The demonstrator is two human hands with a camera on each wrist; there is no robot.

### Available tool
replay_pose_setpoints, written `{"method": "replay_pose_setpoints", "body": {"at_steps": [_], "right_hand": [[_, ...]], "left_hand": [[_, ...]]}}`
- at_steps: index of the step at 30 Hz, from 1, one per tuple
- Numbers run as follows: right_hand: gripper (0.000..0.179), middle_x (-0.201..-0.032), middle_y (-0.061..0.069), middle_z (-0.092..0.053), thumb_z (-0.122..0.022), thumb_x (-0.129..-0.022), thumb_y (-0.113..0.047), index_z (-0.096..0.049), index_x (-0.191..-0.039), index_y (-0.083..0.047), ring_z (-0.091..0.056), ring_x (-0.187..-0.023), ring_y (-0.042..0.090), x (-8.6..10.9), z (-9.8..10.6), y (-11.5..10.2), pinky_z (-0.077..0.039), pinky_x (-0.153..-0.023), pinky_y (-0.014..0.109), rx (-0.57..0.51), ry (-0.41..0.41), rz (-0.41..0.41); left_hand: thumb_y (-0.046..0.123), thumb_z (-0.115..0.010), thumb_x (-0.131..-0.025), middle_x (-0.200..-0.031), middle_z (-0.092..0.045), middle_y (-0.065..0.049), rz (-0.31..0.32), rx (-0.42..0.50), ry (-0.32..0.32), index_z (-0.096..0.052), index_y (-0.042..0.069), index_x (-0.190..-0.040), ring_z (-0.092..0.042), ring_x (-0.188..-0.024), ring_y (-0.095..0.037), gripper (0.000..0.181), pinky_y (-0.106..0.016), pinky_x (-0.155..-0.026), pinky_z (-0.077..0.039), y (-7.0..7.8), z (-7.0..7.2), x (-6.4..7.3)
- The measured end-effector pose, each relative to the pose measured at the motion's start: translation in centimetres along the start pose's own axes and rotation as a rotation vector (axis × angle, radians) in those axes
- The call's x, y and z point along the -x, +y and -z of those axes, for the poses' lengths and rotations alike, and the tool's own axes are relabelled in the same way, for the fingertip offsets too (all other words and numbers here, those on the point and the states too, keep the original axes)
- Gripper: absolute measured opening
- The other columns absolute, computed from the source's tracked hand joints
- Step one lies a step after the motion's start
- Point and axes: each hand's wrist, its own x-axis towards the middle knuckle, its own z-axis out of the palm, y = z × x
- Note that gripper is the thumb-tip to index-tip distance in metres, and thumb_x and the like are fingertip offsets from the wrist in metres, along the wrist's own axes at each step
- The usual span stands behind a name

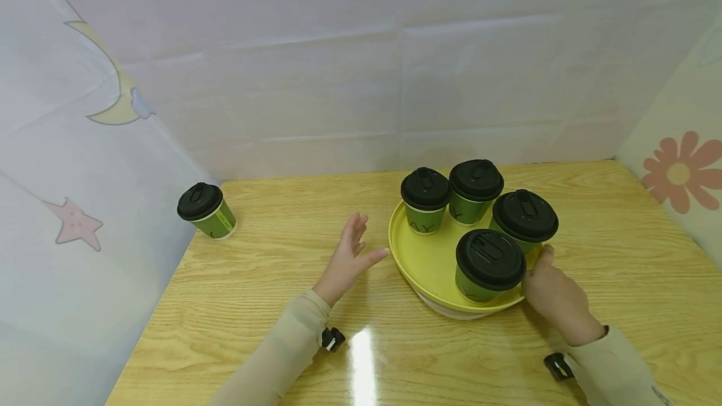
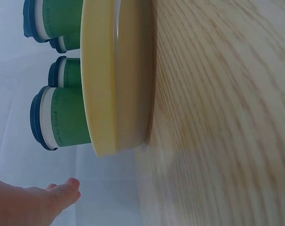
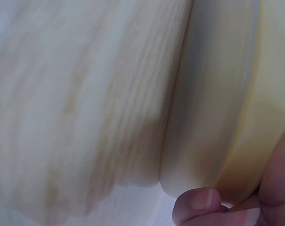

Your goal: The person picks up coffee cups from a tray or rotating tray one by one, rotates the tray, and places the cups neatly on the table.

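Observation:
A round yellow tray (image 1: 431, 262) on a paler base carries several green paper coffee cups with black lids, among them a front cup (image 1: 489, 265) and a left rear cup (image 1: 425, 199). My right hand (image 1: 558, 296) holds the tray's right front rim, close to the right-hand cup (image 1: 524, 218). In the right wrist view its curled fingers (image 3: 199, 202) lie against the tray's side (image 3: 255, 141). To the left of the tray, my left hand (image 1: 348, 259) is held with fingers spread and nothing in it. The left wrist view shows it apart from the tray (image 2: 100, 94).
One more lidded green cup (image 1: 214, 212) stands alone at the table's back left. The wood-grain table (image 1: 271, 249) meets a pale cloth backdrop (image 1: 316, 80) behind and at both sides.

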Motion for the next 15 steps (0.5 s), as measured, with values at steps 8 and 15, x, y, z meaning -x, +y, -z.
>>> {"method": "replay_pose_setpoints", "body": {"at_steps": [8,15], "right_hand": [[0.062,-0.048,0.004,-0.039,-0.022,-0.1,-0.015,-0.002,-0.133,0.034,-0.035,-0.042,0.017,0.19,-0.1,0.0,-0.028,-0.04,0.026,-0.005,0.026,0.023],[0.063,-0.049,0.005,-0.041,-0.023,-0.101,-0.017,-0.001,-0.134,0.033,-0.039,-0.043,0.02,0.23,-0.03,-0.11,-0.031,-0.04,0.028,-0.007,0.019,0.017]], "left_hand": [[0.041,-0.074,-0.086,-0.16,-0.013,-0.013,-0.001,0.002,-0.011,0.0,0.006,-0.156,-0.013,-0.147,-0.027,0.109,-0.042,-0.117,-0.019,-0.23,-0.4,-0.37],[0.038,-0.073,-0.088,-0.16,-0.012,-0.015,-0.014,0.018,-0.026,0.0,0.005,-0.155,-0.012,-0.147,-0.028,0.105,-0.044,-0.117,-0.018,-0.31,-0.77,-0.59]]}}
